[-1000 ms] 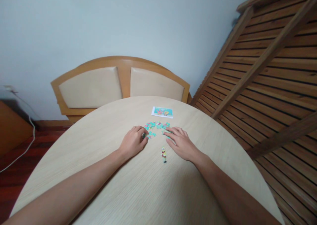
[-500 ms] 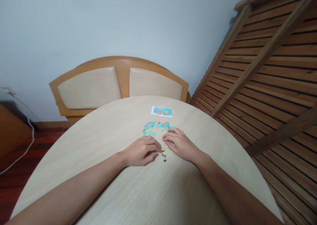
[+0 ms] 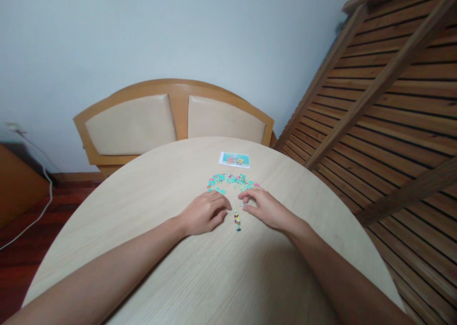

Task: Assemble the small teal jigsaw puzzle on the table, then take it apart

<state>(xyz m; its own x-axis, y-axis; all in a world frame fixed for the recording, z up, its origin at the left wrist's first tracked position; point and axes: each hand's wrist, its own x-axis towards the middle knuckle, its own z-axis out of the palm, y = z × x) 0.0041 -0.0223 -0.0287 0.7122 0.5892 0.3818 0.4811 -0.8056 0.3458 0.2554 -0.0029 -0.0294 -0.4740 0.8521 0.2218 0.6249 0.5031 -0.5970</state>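
A joined strip of jigsaw puzzle pieces [image 3: 237,220], yellow with a cartoon figure, lies upright to my view on the table between my hands. My left hand [image 3: 208,212] rests just left of it, fingers loosely curved and apart, holding nothing. From the right, my right hand [image 3: 262,207] reaches in above the strip, thumb and fingertips round a small pale puzzle piece [image 3: 243,204]. Beyond both hands, loose puzzle pieces [image 3: 228,178], mostly turquoise with some pink and yellow, spread in an arc. Part of that arc is hidden behind my right fingers.
A picture card [image 3: 234,160] with cartoon figures lies past the loose pieces on the round table [image 3: 150,187]. Behind the table stands a padded wooden headboard [image 3: 182,110] against the wall. Wooden slats [image 3: 392,86] lean at the right; a white cable [image 3: 46,206] hangs at left.
My left hand has drawn back left, off the joined strip, uncovering it. My right hand has come slightly nearer, and a small pale piece now shows at its fingertips.
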